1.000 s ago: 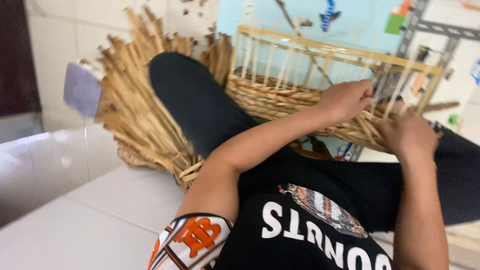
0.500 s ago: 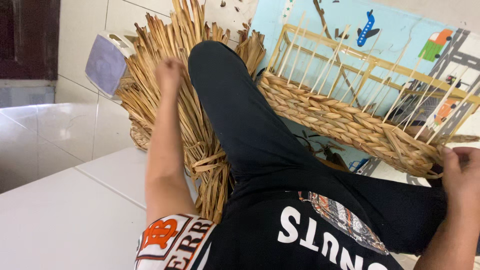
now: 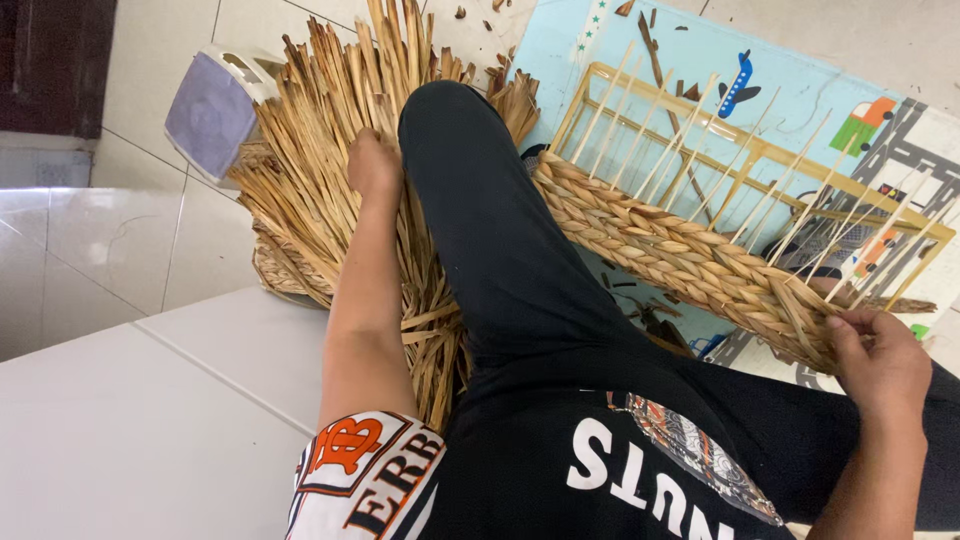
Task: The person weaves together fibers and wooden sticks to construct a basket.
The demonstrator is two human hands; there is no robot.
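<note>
Landmark: raised black-trousered leg point(image 3: 500, 230). Left of it, dried straw bundle point(image 3: 330, 160) fills the gap, left hand point(image 3: 373, 165) buried in it. Right of it, half-woven basket point(image 3: 680, 250) with upright stakes blocks passage. White tile floor point(image 3: 130, 420) beyond the straw is open.

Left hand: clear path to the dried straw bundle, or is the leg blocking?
Likely yes. The left hand already rests on the straw bundle, on the near side of the black-trousered leg, so nothing lies between them.

black printed shirt, white-and-orange lettered sleeve, black trousers, bare forearms.
</note>
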